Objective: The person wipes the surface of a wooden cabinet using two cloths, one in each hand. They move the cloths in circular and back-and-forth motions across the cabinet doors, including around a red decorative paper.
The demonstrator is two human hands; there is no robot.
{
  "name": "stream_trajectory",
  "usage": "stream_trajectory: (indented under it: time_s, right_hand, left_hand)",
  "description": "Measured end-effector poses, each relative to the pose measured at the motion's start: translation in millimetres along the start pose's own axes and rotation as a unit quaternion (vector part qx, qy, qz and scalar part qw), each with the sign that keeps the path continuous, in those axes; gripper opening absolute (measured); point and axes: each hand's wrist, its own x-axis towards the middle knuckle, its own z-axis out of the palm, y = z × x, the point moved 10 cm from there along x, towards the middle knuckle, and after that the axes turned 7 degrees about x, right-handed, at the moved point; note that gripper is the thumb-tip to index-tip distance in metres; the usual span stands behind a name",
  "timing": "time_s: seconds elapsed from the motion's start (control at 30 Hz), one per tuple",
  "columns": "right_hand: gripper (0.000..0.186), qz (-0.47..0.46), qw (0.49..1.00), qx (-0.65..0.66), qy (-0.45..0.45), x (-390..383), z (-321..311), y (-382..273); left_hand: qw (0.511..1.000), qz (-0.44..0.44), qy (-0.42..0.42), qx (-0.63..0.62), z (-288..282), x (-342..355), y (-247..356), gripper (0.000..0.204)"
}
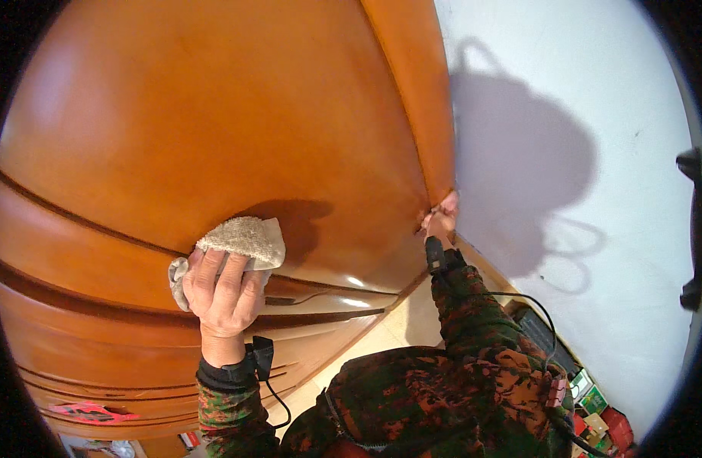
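Observation:
My left hand [227,294] presses a folded beige cloth [248,238] against a glossy orange-brown wooden panel [290,114], just above a dark groove. The cloth bunches up under the fingers and pokes out beside the thumb. Farther right, my right hand [442,217] is closed at the panel's right edge, by the wooden strip [412,69] along the wall. A small dark thing shows at its fingertips, too small to name.
A white wall [641,305] with shadows on it rises on the right. Pale floor tiles [400,324] lie below the panel. Red and green boxes [594,401] sit at lower right. Black cables [526,298] run along both sleeves. A pink-red mark [91,413] is on the lower left wood.

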Motion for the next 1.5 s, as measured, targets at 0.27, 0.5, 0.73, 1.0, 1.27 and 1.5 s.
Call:
stream_trajectory:
  time_s: [0.27, 0.5, 0.73, 1.0, 1.27, 1.5]
  right_hand:
    - [0.016, 0.278, 0.939, 0.191, 0.070, -81.0, -3.9, 39.1]
    - [0.012, 0.039, 0.992, 0.109, -0.041, -146.3, 60.9, -46.4]
    - [0.022, -0.670, 0.688, -0.074, -0.268, -316.3, 120.4, -183.4]
    - [0.013, -0.503, 0.859, -0.047, -0.084, -160.1, 107.7, -234.7]
    - [0.011, -0.408, 0.778, -0.055, -0.474, -287.4, 165.9, -191.5]
    - [0.021, -0.602, 0.706, -0.086, -0.364, -233.7, 160.5, -212.1]
  left_hand:
    - [1.000, -0.001, -0.008, -0.013, -3.3, 5.1, 4.2, 0.013]
    - [1.000, -0.007, -0.011, -0.005, -2.3, 3.9, 2.9, 0.007]
    - [1.000, -0.004, -0.010, -0.006, 1.3, 1.9, 1.1, 0.005]
    - [1.000, -0.003, -0.002, -0.008, 2.2, 0.7, -0.4, 0.007]
    - [1.000, 0.003, -0.004, -0.023, 5.5, -4.1, -1.5, 0.012]
    - [0.993, -0.069, 0.090, -0.031, -51.2, -38.8, -19.1, 0.027]
